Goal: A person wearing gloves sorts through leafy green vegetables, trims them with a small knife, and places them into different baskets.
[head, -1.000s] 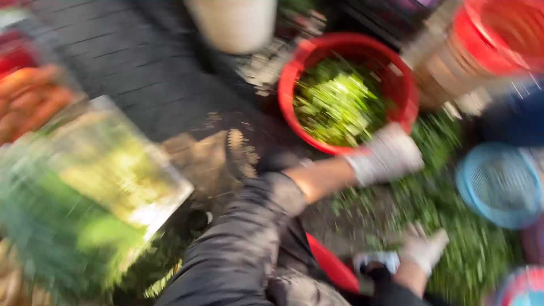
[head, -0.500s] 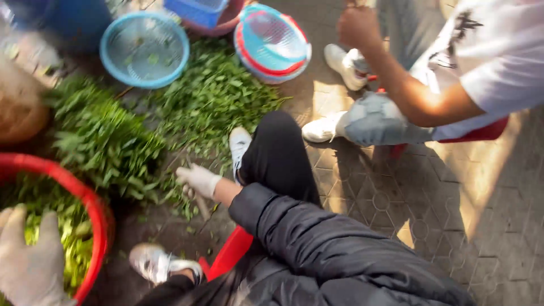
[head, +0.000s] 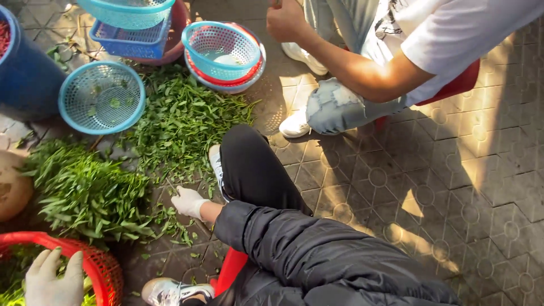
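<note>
My right hand (head: 190, 202), in a white glove at the end of a black padded sleeve, rests low on the paving at the edge of a pile of leafy greens (head: 90, 192). Its fingers are curled, and a thin stalk (head: 173, 186) sticks out of them. My left hand (head: 54, 280), also gloved, hovers with its fingers spread over the red basket (head: 105, 266) of picked greens at the bottom left. It holds nothing. My black-trousered knee (head: 252, 170) is bent between the two hands.
More greens (head: 181, 122) are spread on the paving. A light blue basket (head: 102, 97), stacked blue and red baskets (head: 224, 54) and a blue tub (head: 25, 73) stand behind. Another person (head: 396, 56) in a white shirt and torn jeans sits at the upper right.
The view swung from the red basket to the greens on the ground. My right hand stays low by the pile, and my left hand stays over the red basket.
</note>
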